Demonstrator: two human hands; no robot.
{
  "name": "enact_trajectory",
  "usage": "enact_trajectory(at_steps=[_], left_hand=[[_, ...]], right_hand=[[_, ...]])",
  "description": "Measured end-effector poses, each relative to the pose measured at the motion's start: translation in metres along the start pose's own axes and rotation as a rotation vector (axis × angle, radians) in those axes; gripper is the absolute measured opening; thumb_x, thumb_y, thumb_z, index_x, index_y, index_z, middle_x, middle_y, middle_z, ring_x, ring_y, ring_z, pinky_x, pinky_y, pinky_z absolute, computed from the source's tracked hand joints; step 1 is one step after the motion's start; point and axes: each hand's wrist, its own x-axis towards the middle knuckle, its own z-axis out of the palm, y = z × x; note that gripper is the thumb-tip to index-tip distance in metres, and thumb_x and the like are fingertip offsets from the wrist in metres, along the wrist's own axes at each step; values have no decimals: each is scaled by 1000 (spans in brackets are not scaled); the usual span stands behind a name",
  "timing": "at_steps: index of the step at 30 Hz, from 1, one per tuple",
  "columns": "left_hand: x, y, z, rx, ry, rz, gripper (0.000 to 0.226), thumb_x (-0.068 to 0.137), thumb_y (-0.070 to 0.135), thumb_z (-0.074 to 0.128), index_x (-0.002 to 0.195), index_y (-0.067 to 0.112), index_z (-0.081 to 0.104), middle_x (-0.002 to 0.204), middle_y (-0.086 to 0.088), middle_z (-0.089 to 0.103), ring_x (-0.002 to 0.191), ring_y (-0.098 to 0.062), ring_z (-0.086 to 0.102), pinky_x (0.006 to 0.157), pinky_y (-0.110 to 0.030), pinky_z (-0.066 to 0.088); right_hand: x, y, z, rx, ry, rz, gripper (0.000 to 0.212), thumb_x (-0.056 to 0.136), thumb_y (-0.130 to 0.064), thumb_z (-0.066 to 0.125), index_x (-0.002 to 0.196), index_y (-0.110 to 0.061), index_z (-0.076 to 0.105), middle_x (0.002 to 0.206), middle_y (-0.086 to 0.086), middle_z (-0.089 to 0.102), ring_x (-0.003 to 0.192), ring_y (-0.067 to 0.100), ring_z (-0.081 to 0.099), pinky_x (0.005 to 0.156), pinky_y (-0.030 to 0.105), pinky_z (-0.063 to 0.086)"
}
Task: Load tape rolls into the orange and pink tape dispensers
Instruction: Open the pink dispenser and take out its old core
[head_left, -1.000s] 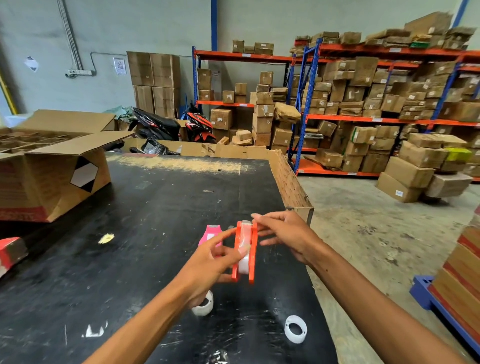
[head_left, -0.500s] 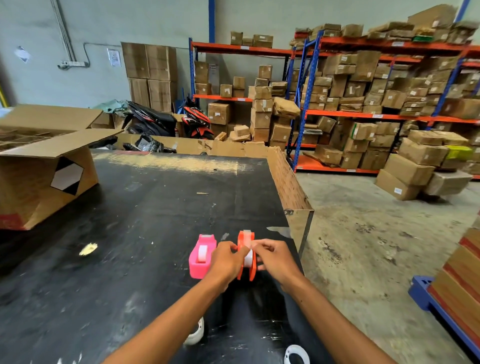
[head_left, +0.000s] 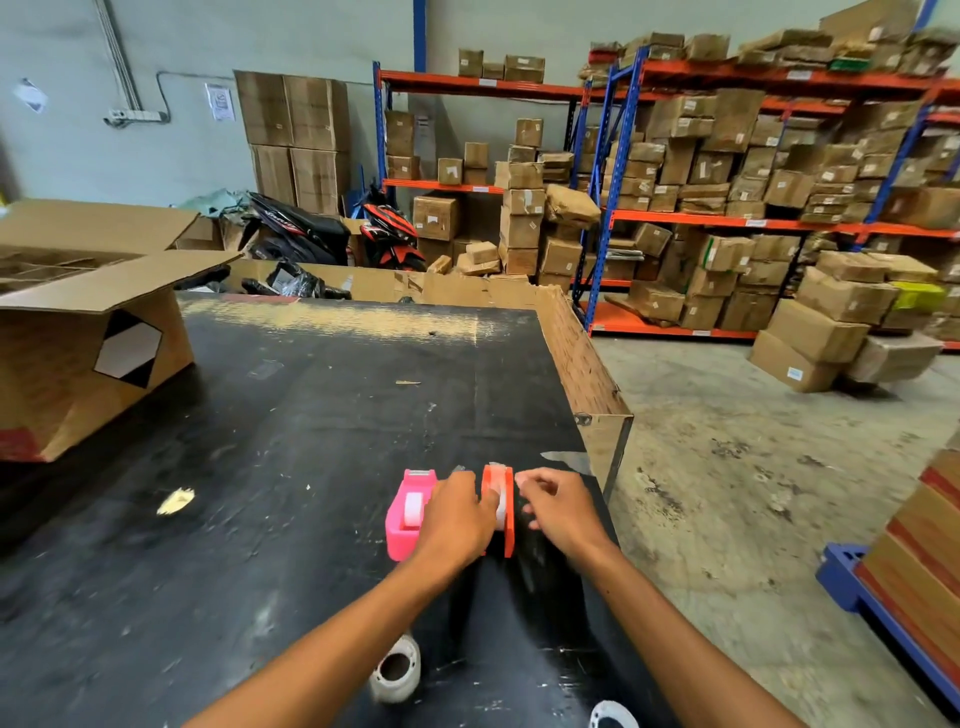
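Orange dispenser (head_left: 506, 506) stands upright on the black table (head_left: 291, 441) near the right edge, with a white tape roll (head_left: 501, 503) seated between its two side plates. Pink dispenser (head_left: 410, 512) sits just beside it to the left, also on the table, a pale roll (head_left: 413, 512) showing in its slot. Left hand (head_left: 457, 514) lies between the two dispensers, palm down, fingers curled against the orange one's left plate, thumb side hidden; looks like a grip on the dispenser but the contact under the hand cannot be made out. Right hand (head_left: 558, 506) is just right of the orange dispenser, fingers loosely bent and blurred, tips near or touching the right plate; cannot tell whether it holds anything. Both forearms reach in from the bottom of the frame. Nearer the camera, a white empty core (head_left: 397, 670) lies on the table between the forearms, partly behind the left arm, and a second white ring (head_left: 613, 716) is cut off at the bottom edge. Open cardboard box (head_left: 78, 353) sits on the table's far left, a yellowish scrap (head_left: 176, 500) lies on the surface left of the dispensers. Behind the table: blue and orange shelving (head_left: 727, 218) stacked with cartons, two motorbikes (head_left: 337, 234) by the wall.
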Motion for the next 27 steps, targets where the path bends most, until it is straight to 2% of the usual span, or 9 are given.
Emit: enact_trajectory(at_steps=[2,5,8,11,12,15,21,24,27], left_hand=[[2,-1,-19,-1,54,56,36,85,20,53,116,4,60,103,-11,73,99,-26,65,81,-32,51],[7,-11,-49,-9,100,97,42,79,12,56,120,9,61,104,-7,72,98,-23,66,89,-31,52],[10,-32,-70,17,17,39,51,76,9,62,126,8,57,115,-9,68,98,-22,65,89,-25,48],[7,-53,-80,12,-140,27,51,71,13,70,121,15,61,100,0,69,92,-16,64,71,-11,45],[5,-56,-79,-7,-193,35,49,70,14,72,117,18,63,97,2,71,89,-15,65,70,-12,48],[4,-68,-78,-38,-256,67,37,69,21,77,104,13,68,100,-9,76,94,-25,69,87,-35,55],[6,-77,-74,3,-225,124,39,69,35,78,93,4,70,92,-17,74,78,-27,64,81,-45,53],[6,-80,-75,30,-217,148,42,68,41,76,92,7,69,90,-14,73,84,-31,66,80,-45,52],[4,-81,-75,57,-191,155,44,67,47,75,89,9,68,89,-13,71,86,-32,64,76,-42,51]], right_hand=[[4,-11,0,-37,62,-82,17,89,-14,56,85,-19,72,84,-4,70,79,8,63,78,32,54],[8,-34,9,-135,56,-229,14,88,-12,60,90,-13,74,85,-4,70,76,2,61,69,11,46],[9,-50,27,-310,-5,-254,16,84,-18,64,97,-13,73,98,5,73,88,14,65,79,27,54],[7,-52,43,-734,12,-137,47,82,-39,64,122,-17,56,129,12,54,122,30,48,101,42,43],[5,-50,44,-815,12,-74,57,81,-43,65,128,-16,47,133,15,47,126,34,43,101,44,39],[-4,-47,48,-789,-53,100,72,79,-35,70,136,-16,30,136,19,45,125,38,46,96,44,43],[-14,-43,47,-757,-27,135,70,81,-22,66,139,-16,27,137,17,46,126,37,46,98,44,42],[-21,-44,53,-824,53,19,63,83,-31,64,136,-15,34,136,15,45,127,34,40,100,42,40],[-23,-56,69,-801,73,-202,39,87,-36,59,120,-15,57,121,10,57,117,28,48,93,38,42]])
